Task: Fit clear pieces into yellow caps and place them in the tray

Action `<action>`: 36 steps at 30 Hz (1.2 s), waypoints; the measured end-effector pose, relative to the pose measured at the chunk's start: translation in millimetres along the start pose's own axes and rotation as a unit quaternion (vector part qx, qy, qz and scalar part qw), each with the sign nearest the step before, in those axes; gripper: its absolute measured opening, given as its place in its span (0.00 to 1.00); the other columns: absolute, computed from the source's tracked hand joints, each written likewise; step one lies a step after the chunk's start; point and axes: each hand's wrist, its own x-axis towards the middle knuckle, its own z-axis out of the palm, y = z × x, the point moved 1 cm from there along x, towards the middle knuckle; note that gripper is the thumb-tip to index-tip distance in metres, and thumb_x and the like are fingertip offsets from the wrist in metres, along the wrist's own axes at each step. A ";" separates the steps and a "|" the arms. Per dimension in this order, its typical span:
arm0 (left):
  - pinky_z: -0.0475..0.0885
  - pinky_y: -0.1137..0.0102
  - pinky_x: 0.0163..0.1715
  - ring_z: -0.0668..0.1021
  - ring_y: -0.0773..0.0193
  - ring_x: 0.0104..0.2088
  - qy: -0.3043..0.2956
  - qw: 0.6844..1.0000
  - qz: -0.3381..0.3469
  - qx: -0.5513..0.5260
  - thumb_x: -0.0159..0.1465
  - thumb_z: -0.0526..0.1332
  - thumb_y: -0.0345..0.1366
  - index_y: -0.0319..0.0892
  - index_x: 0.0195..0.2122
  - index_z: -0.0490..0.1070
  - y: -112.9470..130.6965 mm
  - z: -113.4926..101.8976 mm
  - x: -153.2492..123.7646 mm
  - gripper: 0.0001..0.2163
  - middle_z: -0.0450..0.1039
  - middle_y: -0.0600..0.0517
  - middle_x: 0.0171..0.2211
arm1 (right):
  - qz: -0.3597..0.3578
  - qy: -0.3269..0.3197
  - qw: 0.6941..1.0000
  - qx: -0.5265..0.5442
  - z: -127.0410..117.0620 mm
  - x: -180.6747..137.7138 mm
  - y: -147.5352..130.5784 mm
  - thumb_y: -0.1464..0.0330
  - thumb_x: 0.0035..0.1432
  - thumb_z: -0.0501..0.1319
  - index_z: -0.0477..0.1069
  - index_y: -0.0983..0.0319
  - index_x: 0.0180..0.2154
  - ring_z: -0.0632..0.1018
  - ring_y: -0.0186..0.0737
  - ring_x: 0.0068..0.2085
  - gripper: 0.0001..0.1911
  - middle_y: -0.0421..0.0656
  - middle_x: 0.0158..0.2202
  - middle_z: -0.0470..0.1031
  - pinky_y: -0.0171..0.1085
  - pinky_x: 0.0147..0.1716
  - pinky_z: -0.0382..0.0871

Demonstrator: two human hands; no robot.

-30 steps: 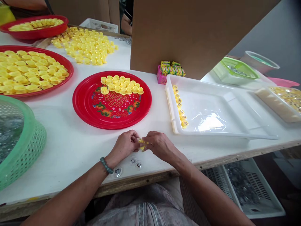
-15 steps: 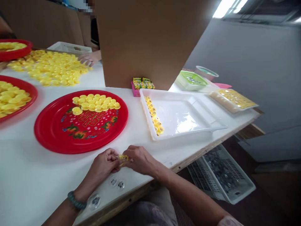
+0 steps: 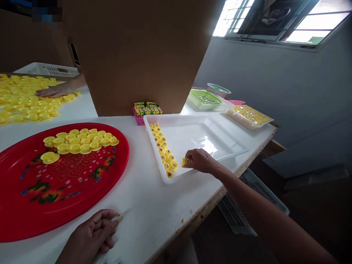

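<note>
My right hand [image 3: 200, 160] reaches over the near side of a white tray [image 3: 192, 124], its fingers pinching a small round yellow piece [image 3: 186, 161] with a dark print on it. Similar yellow pieces [image 3: 162, 146] with printed tops line the tray's left side. My left hand [image 3: 95, 234] is low over the table by the red platter [image 3: 115, 183]. Its thumb and fingers are pressed together around a small pale bit that I cannot make out. Plain yellow pieces [image 3: 79, 141] are grouped on the far part of the platter.
A large brown board [image 3: 143, 55] stands behind the tray, with a pink basket of small boxes [image 3: 140, 119] at its foot. Another person's hand [image 3: 57, 90] rests on a yellow heap at left. Green basket [image 3: 207, 97] and filled tray [image 3: 250, 115] stand far right.
My hands have parted. The right one has moved from beside the left to the tray, carrying the yellow piece. The view has turned rightward, and the other person's hand now lies flatter on the heap.
</note>
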 end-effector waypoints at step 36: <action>0.71 0.71 0.24 0.75 0.64 0.24 -0.086 0.994 0.064 0.023 0.55 0.62 0.51 0.39 0.37 0.67 11.8 -12.1 -6.8 0.19 0.71 0.52 0.25 | -0.087 0.139 0.986 0.040 17.5 -34.8 -67.0 0.70 0.57 0.58 0.72 0.63 0.32 0.73 0.36 0.30 0.06 0.44 0.30 0.75 0.34 0.29 0.60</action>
